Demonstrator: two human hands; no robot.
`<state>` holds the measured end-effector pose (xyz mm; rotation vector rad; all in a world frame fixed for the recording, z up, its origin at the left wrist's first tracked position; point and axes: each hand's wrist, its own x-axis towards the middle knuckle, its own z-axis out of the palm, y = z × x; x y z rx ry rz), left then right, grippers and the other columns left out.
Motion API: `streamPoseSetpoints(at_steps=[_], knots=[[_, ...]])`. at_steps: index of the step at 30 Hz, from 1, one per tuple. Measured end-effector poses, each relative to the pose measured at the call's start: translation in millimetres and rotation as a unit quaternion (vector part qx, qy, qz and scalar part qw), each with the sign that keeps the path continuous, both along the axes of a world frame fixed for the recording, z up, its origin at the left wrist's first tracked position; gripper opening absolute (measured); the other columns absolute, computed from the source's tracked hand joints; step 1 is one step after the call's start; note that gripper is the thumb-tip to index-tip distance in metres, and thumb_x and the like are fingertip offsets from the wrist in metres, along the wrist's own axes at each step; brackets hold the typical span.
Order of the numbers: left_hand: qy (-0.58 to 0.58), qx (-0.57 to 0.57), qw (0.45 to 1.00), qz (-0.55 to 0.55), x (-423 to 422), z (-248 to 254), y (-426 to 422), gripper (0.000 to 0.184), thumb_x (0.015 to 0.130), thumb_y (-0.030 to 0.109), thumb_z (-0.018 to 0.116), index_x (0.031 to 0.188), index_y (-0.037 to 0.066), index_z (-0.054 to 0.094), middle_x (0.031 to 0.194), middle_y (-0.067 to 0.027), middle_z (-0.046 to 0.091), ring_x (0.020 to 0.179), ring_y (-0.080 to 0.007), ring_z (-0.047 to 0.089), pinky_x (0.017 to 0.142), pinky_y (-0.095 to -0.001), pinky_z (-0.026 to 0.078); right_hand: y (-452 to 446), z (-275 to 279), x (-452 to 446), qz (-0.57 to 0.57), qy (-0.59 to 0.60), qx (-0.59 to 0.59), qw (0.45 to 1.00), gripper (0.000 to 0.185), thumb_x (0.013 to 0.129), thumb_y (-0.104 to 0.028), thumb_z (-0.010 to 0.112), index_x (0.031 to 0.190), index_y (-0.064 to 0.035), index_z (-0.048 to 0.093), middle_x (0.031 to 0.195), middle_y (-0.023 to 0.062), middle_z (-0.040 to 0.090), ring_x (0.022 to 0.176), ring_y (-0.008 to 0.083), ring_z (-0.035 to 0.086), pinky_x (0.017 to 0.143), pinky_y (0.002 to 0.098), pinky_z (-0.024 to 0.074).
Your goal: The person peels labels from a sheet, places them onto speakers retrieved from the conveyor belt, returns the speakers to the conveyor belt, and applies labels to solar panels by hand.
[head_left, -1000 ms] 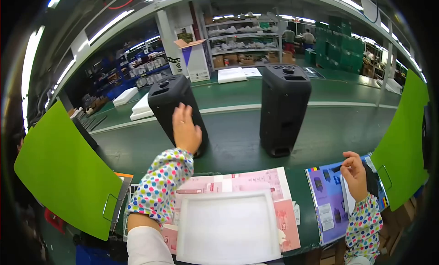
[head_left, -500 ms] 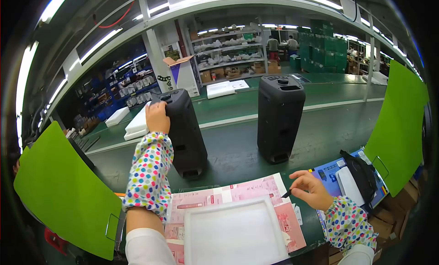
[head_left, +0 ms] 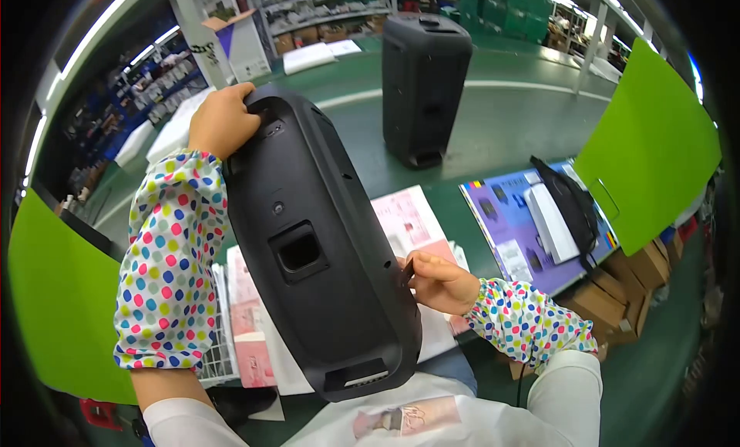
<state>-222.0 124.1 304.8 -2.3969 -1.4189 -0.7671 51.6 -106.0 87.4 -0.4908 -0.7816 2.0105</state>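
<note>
A large black speaker (head_left: 331, 231) is tilted over the front of the bench, close to my body. My left hand (head_left: 223, 122) is closed round its upper end. At its lower right side, my right hand (head_left: 441, 283) pinches a small dark flat piece, whose far end is at the speaker's edge; whether they touch is hard to tell. Beneath the speaker lies the white padded sheet (head_left: 439, 335), mostly hidden, on pink printed sheets (head_left: 405, 216). A second black speaker (head_left: 424, 89) stands upright farther back on the green bench.
Green panels stand at left (head_left: 62, 300) and right (head_left: 651, 154). A blue-purple printed sheet (head_left: 493, 216) at the right bears a black pouch (head_left: 570, 212) and a white box. Cardboard boxes (head_left: 601, 304) lie below. White foam slabs and an open carton (head_left: 239, 50) are behind.
My left hand has taken hold of the left speaker and brought it close, tilted over the white sheet. My right hand has moved left with the dark piece to the speaker's side.
</note>
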Motion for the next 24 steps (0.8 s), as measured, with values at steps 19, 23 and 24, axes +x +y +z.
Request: streamPoseSetpoints(at_steps=[19,23,24], knots=[[0.124,-0.19,0.974,0.016,67,-116,59,0.033,0.082,0.034,0.069,0.108,0.014,0.072,0.106,-0.0123,0.073,0.103,-0.0338,0.068,0.089,-0.0435,0.054,-26,-32,5,-0.127,0.057,-0.168,0.976,0.04,0.101,-0.036,0.056,0.135,-0.0149,0.054,0.148,0.01,0.046,0.13,0.0278,0.048,0.109,0.0535,0.0357],[0.081,-0.212,0.974,-0.026,72,-118,58,0.038,0.08,0.031,0.072,0.111,0.01,0.067,0.101,-0.015,0.073,0.099,-0.0356,0.068,0.088,-0.0444,0.054,1,2,27,-0.149,0.01,-0.079,0.986,0.031,0.102,-0.028,0.057,0.126,-0.0084,0.058,0.143,0.0094,0.048,0.122,0.0221,0.051,0.107,0.0478,0.0387],[0.072,-0.217,0.973,-0.036,72,-116,57,0.04,0.079,0.031,0.074,0.112,0.009,0.066,0.1,-0.0154,0.073,0.099,-0.0358,0.068,0.087,-0.0443,0.054,11,16,32,-0.149,-0.004,-0.044,0.988,0.029,0.102,-0.026,0.058,0.123,-0.0061,0.059,0.136,0.0078,0.056,0.115,0.0185,0.055,0.105,0.0433,0.0413]])
